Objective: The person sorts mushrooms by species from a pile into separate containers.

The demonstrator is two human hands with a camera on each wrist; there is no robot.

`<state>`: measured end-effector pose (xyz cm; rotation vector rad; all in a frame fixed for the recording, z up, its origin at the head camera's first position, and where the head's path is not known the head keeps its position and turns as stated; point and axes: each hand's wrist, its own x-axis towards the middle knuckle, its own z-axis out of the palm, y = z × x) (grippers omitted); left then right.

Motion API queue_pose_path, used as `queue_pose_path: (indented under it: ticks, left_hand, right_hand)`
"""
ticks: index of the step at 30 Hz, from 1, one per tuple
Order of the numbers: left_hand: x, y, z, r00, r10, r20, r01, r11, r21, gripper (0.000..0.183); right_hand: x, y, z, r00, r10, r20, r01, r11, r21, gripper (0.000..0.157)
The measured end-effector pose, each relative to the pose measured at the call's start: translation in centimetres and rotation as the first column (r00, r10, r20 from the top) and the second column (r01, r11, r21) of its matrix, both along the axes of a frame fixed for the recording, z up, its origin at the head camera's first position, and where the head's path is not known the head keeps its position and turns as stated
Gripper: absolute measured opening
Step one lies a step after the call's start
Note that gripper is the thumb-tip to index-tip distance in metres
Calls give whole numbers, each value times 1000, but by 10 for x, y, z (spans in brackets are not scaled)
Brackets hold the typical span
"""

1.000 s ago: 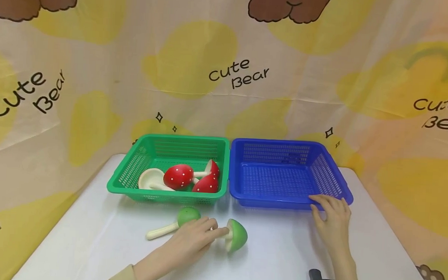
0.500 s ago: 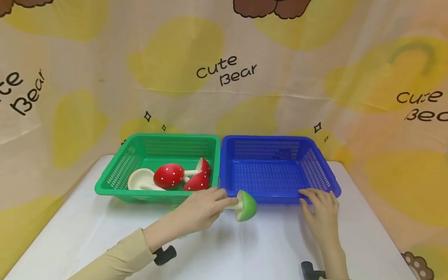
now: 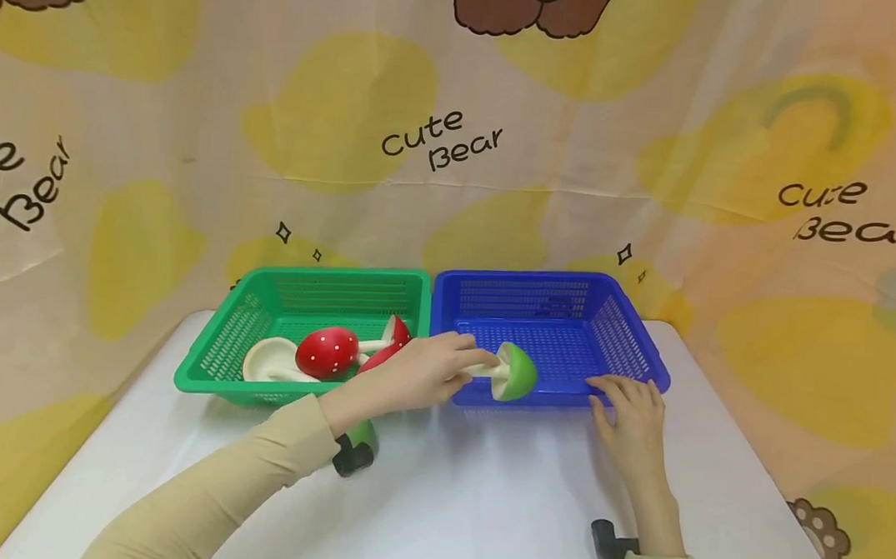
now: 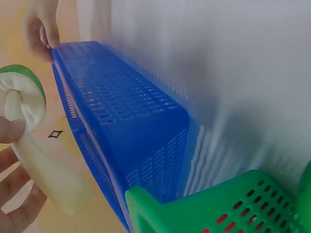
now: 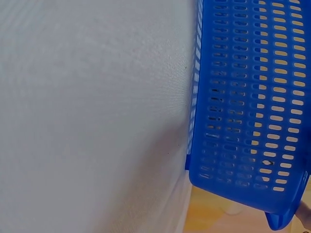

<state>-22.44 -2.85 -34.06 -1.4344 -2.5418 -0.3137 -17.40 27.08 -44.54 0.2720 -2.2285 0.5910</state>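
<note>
In the head view my left hand pinches a toy mushroom with a green cap by its pale stem, raised over the front rim of the blue basket. The left wrist view shows thumb and fingers on the mushroom's stem, with its thick end free. My right hand holds the blue basket's front right rim, fingers over the edge and thumb on the outer side. A second green-capped mushroom lies on the table, mostly hidden by my left forearm.
A green basket stands against the blue basket's left side. Inside are several toy mushrooms with red, white-dotted caps. Both baskets stand on a white table, before a patterned cloth backdrop.
My left hand has lifted the green-capped mushroom off the table and carried it up and right to the blue basket. My right hand keeps its place on the rim. The head view has shifted slightly.
</note>
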Motion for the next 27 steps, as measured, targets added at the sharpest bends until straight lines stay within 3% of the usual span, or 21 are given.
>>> queue_pose_path:
  ticks: [5,10,19,27]
  left_hand:
    - [-18,11,4,999,-11,48,11,1000,-1,37]
    - [-34,27,2,993,22,117,-19,999,-26,37]
    - [-58,51,-10,933,122,338,-107,992,-63,37]
    - [-69,63,-30,907,151,393,-99,984,-152,42]
  right_hand:
    - [1,-2,-2,1000,-3,20,3,1000,6,27]
    - [1,-2,-1,1000,-5,21,5,1000,-7,27]
    - [0,1,2,1000,1,10,-1,1000,-11,27]
    - [-1,1,0,1000,-3,11,3,1000,-4,27]
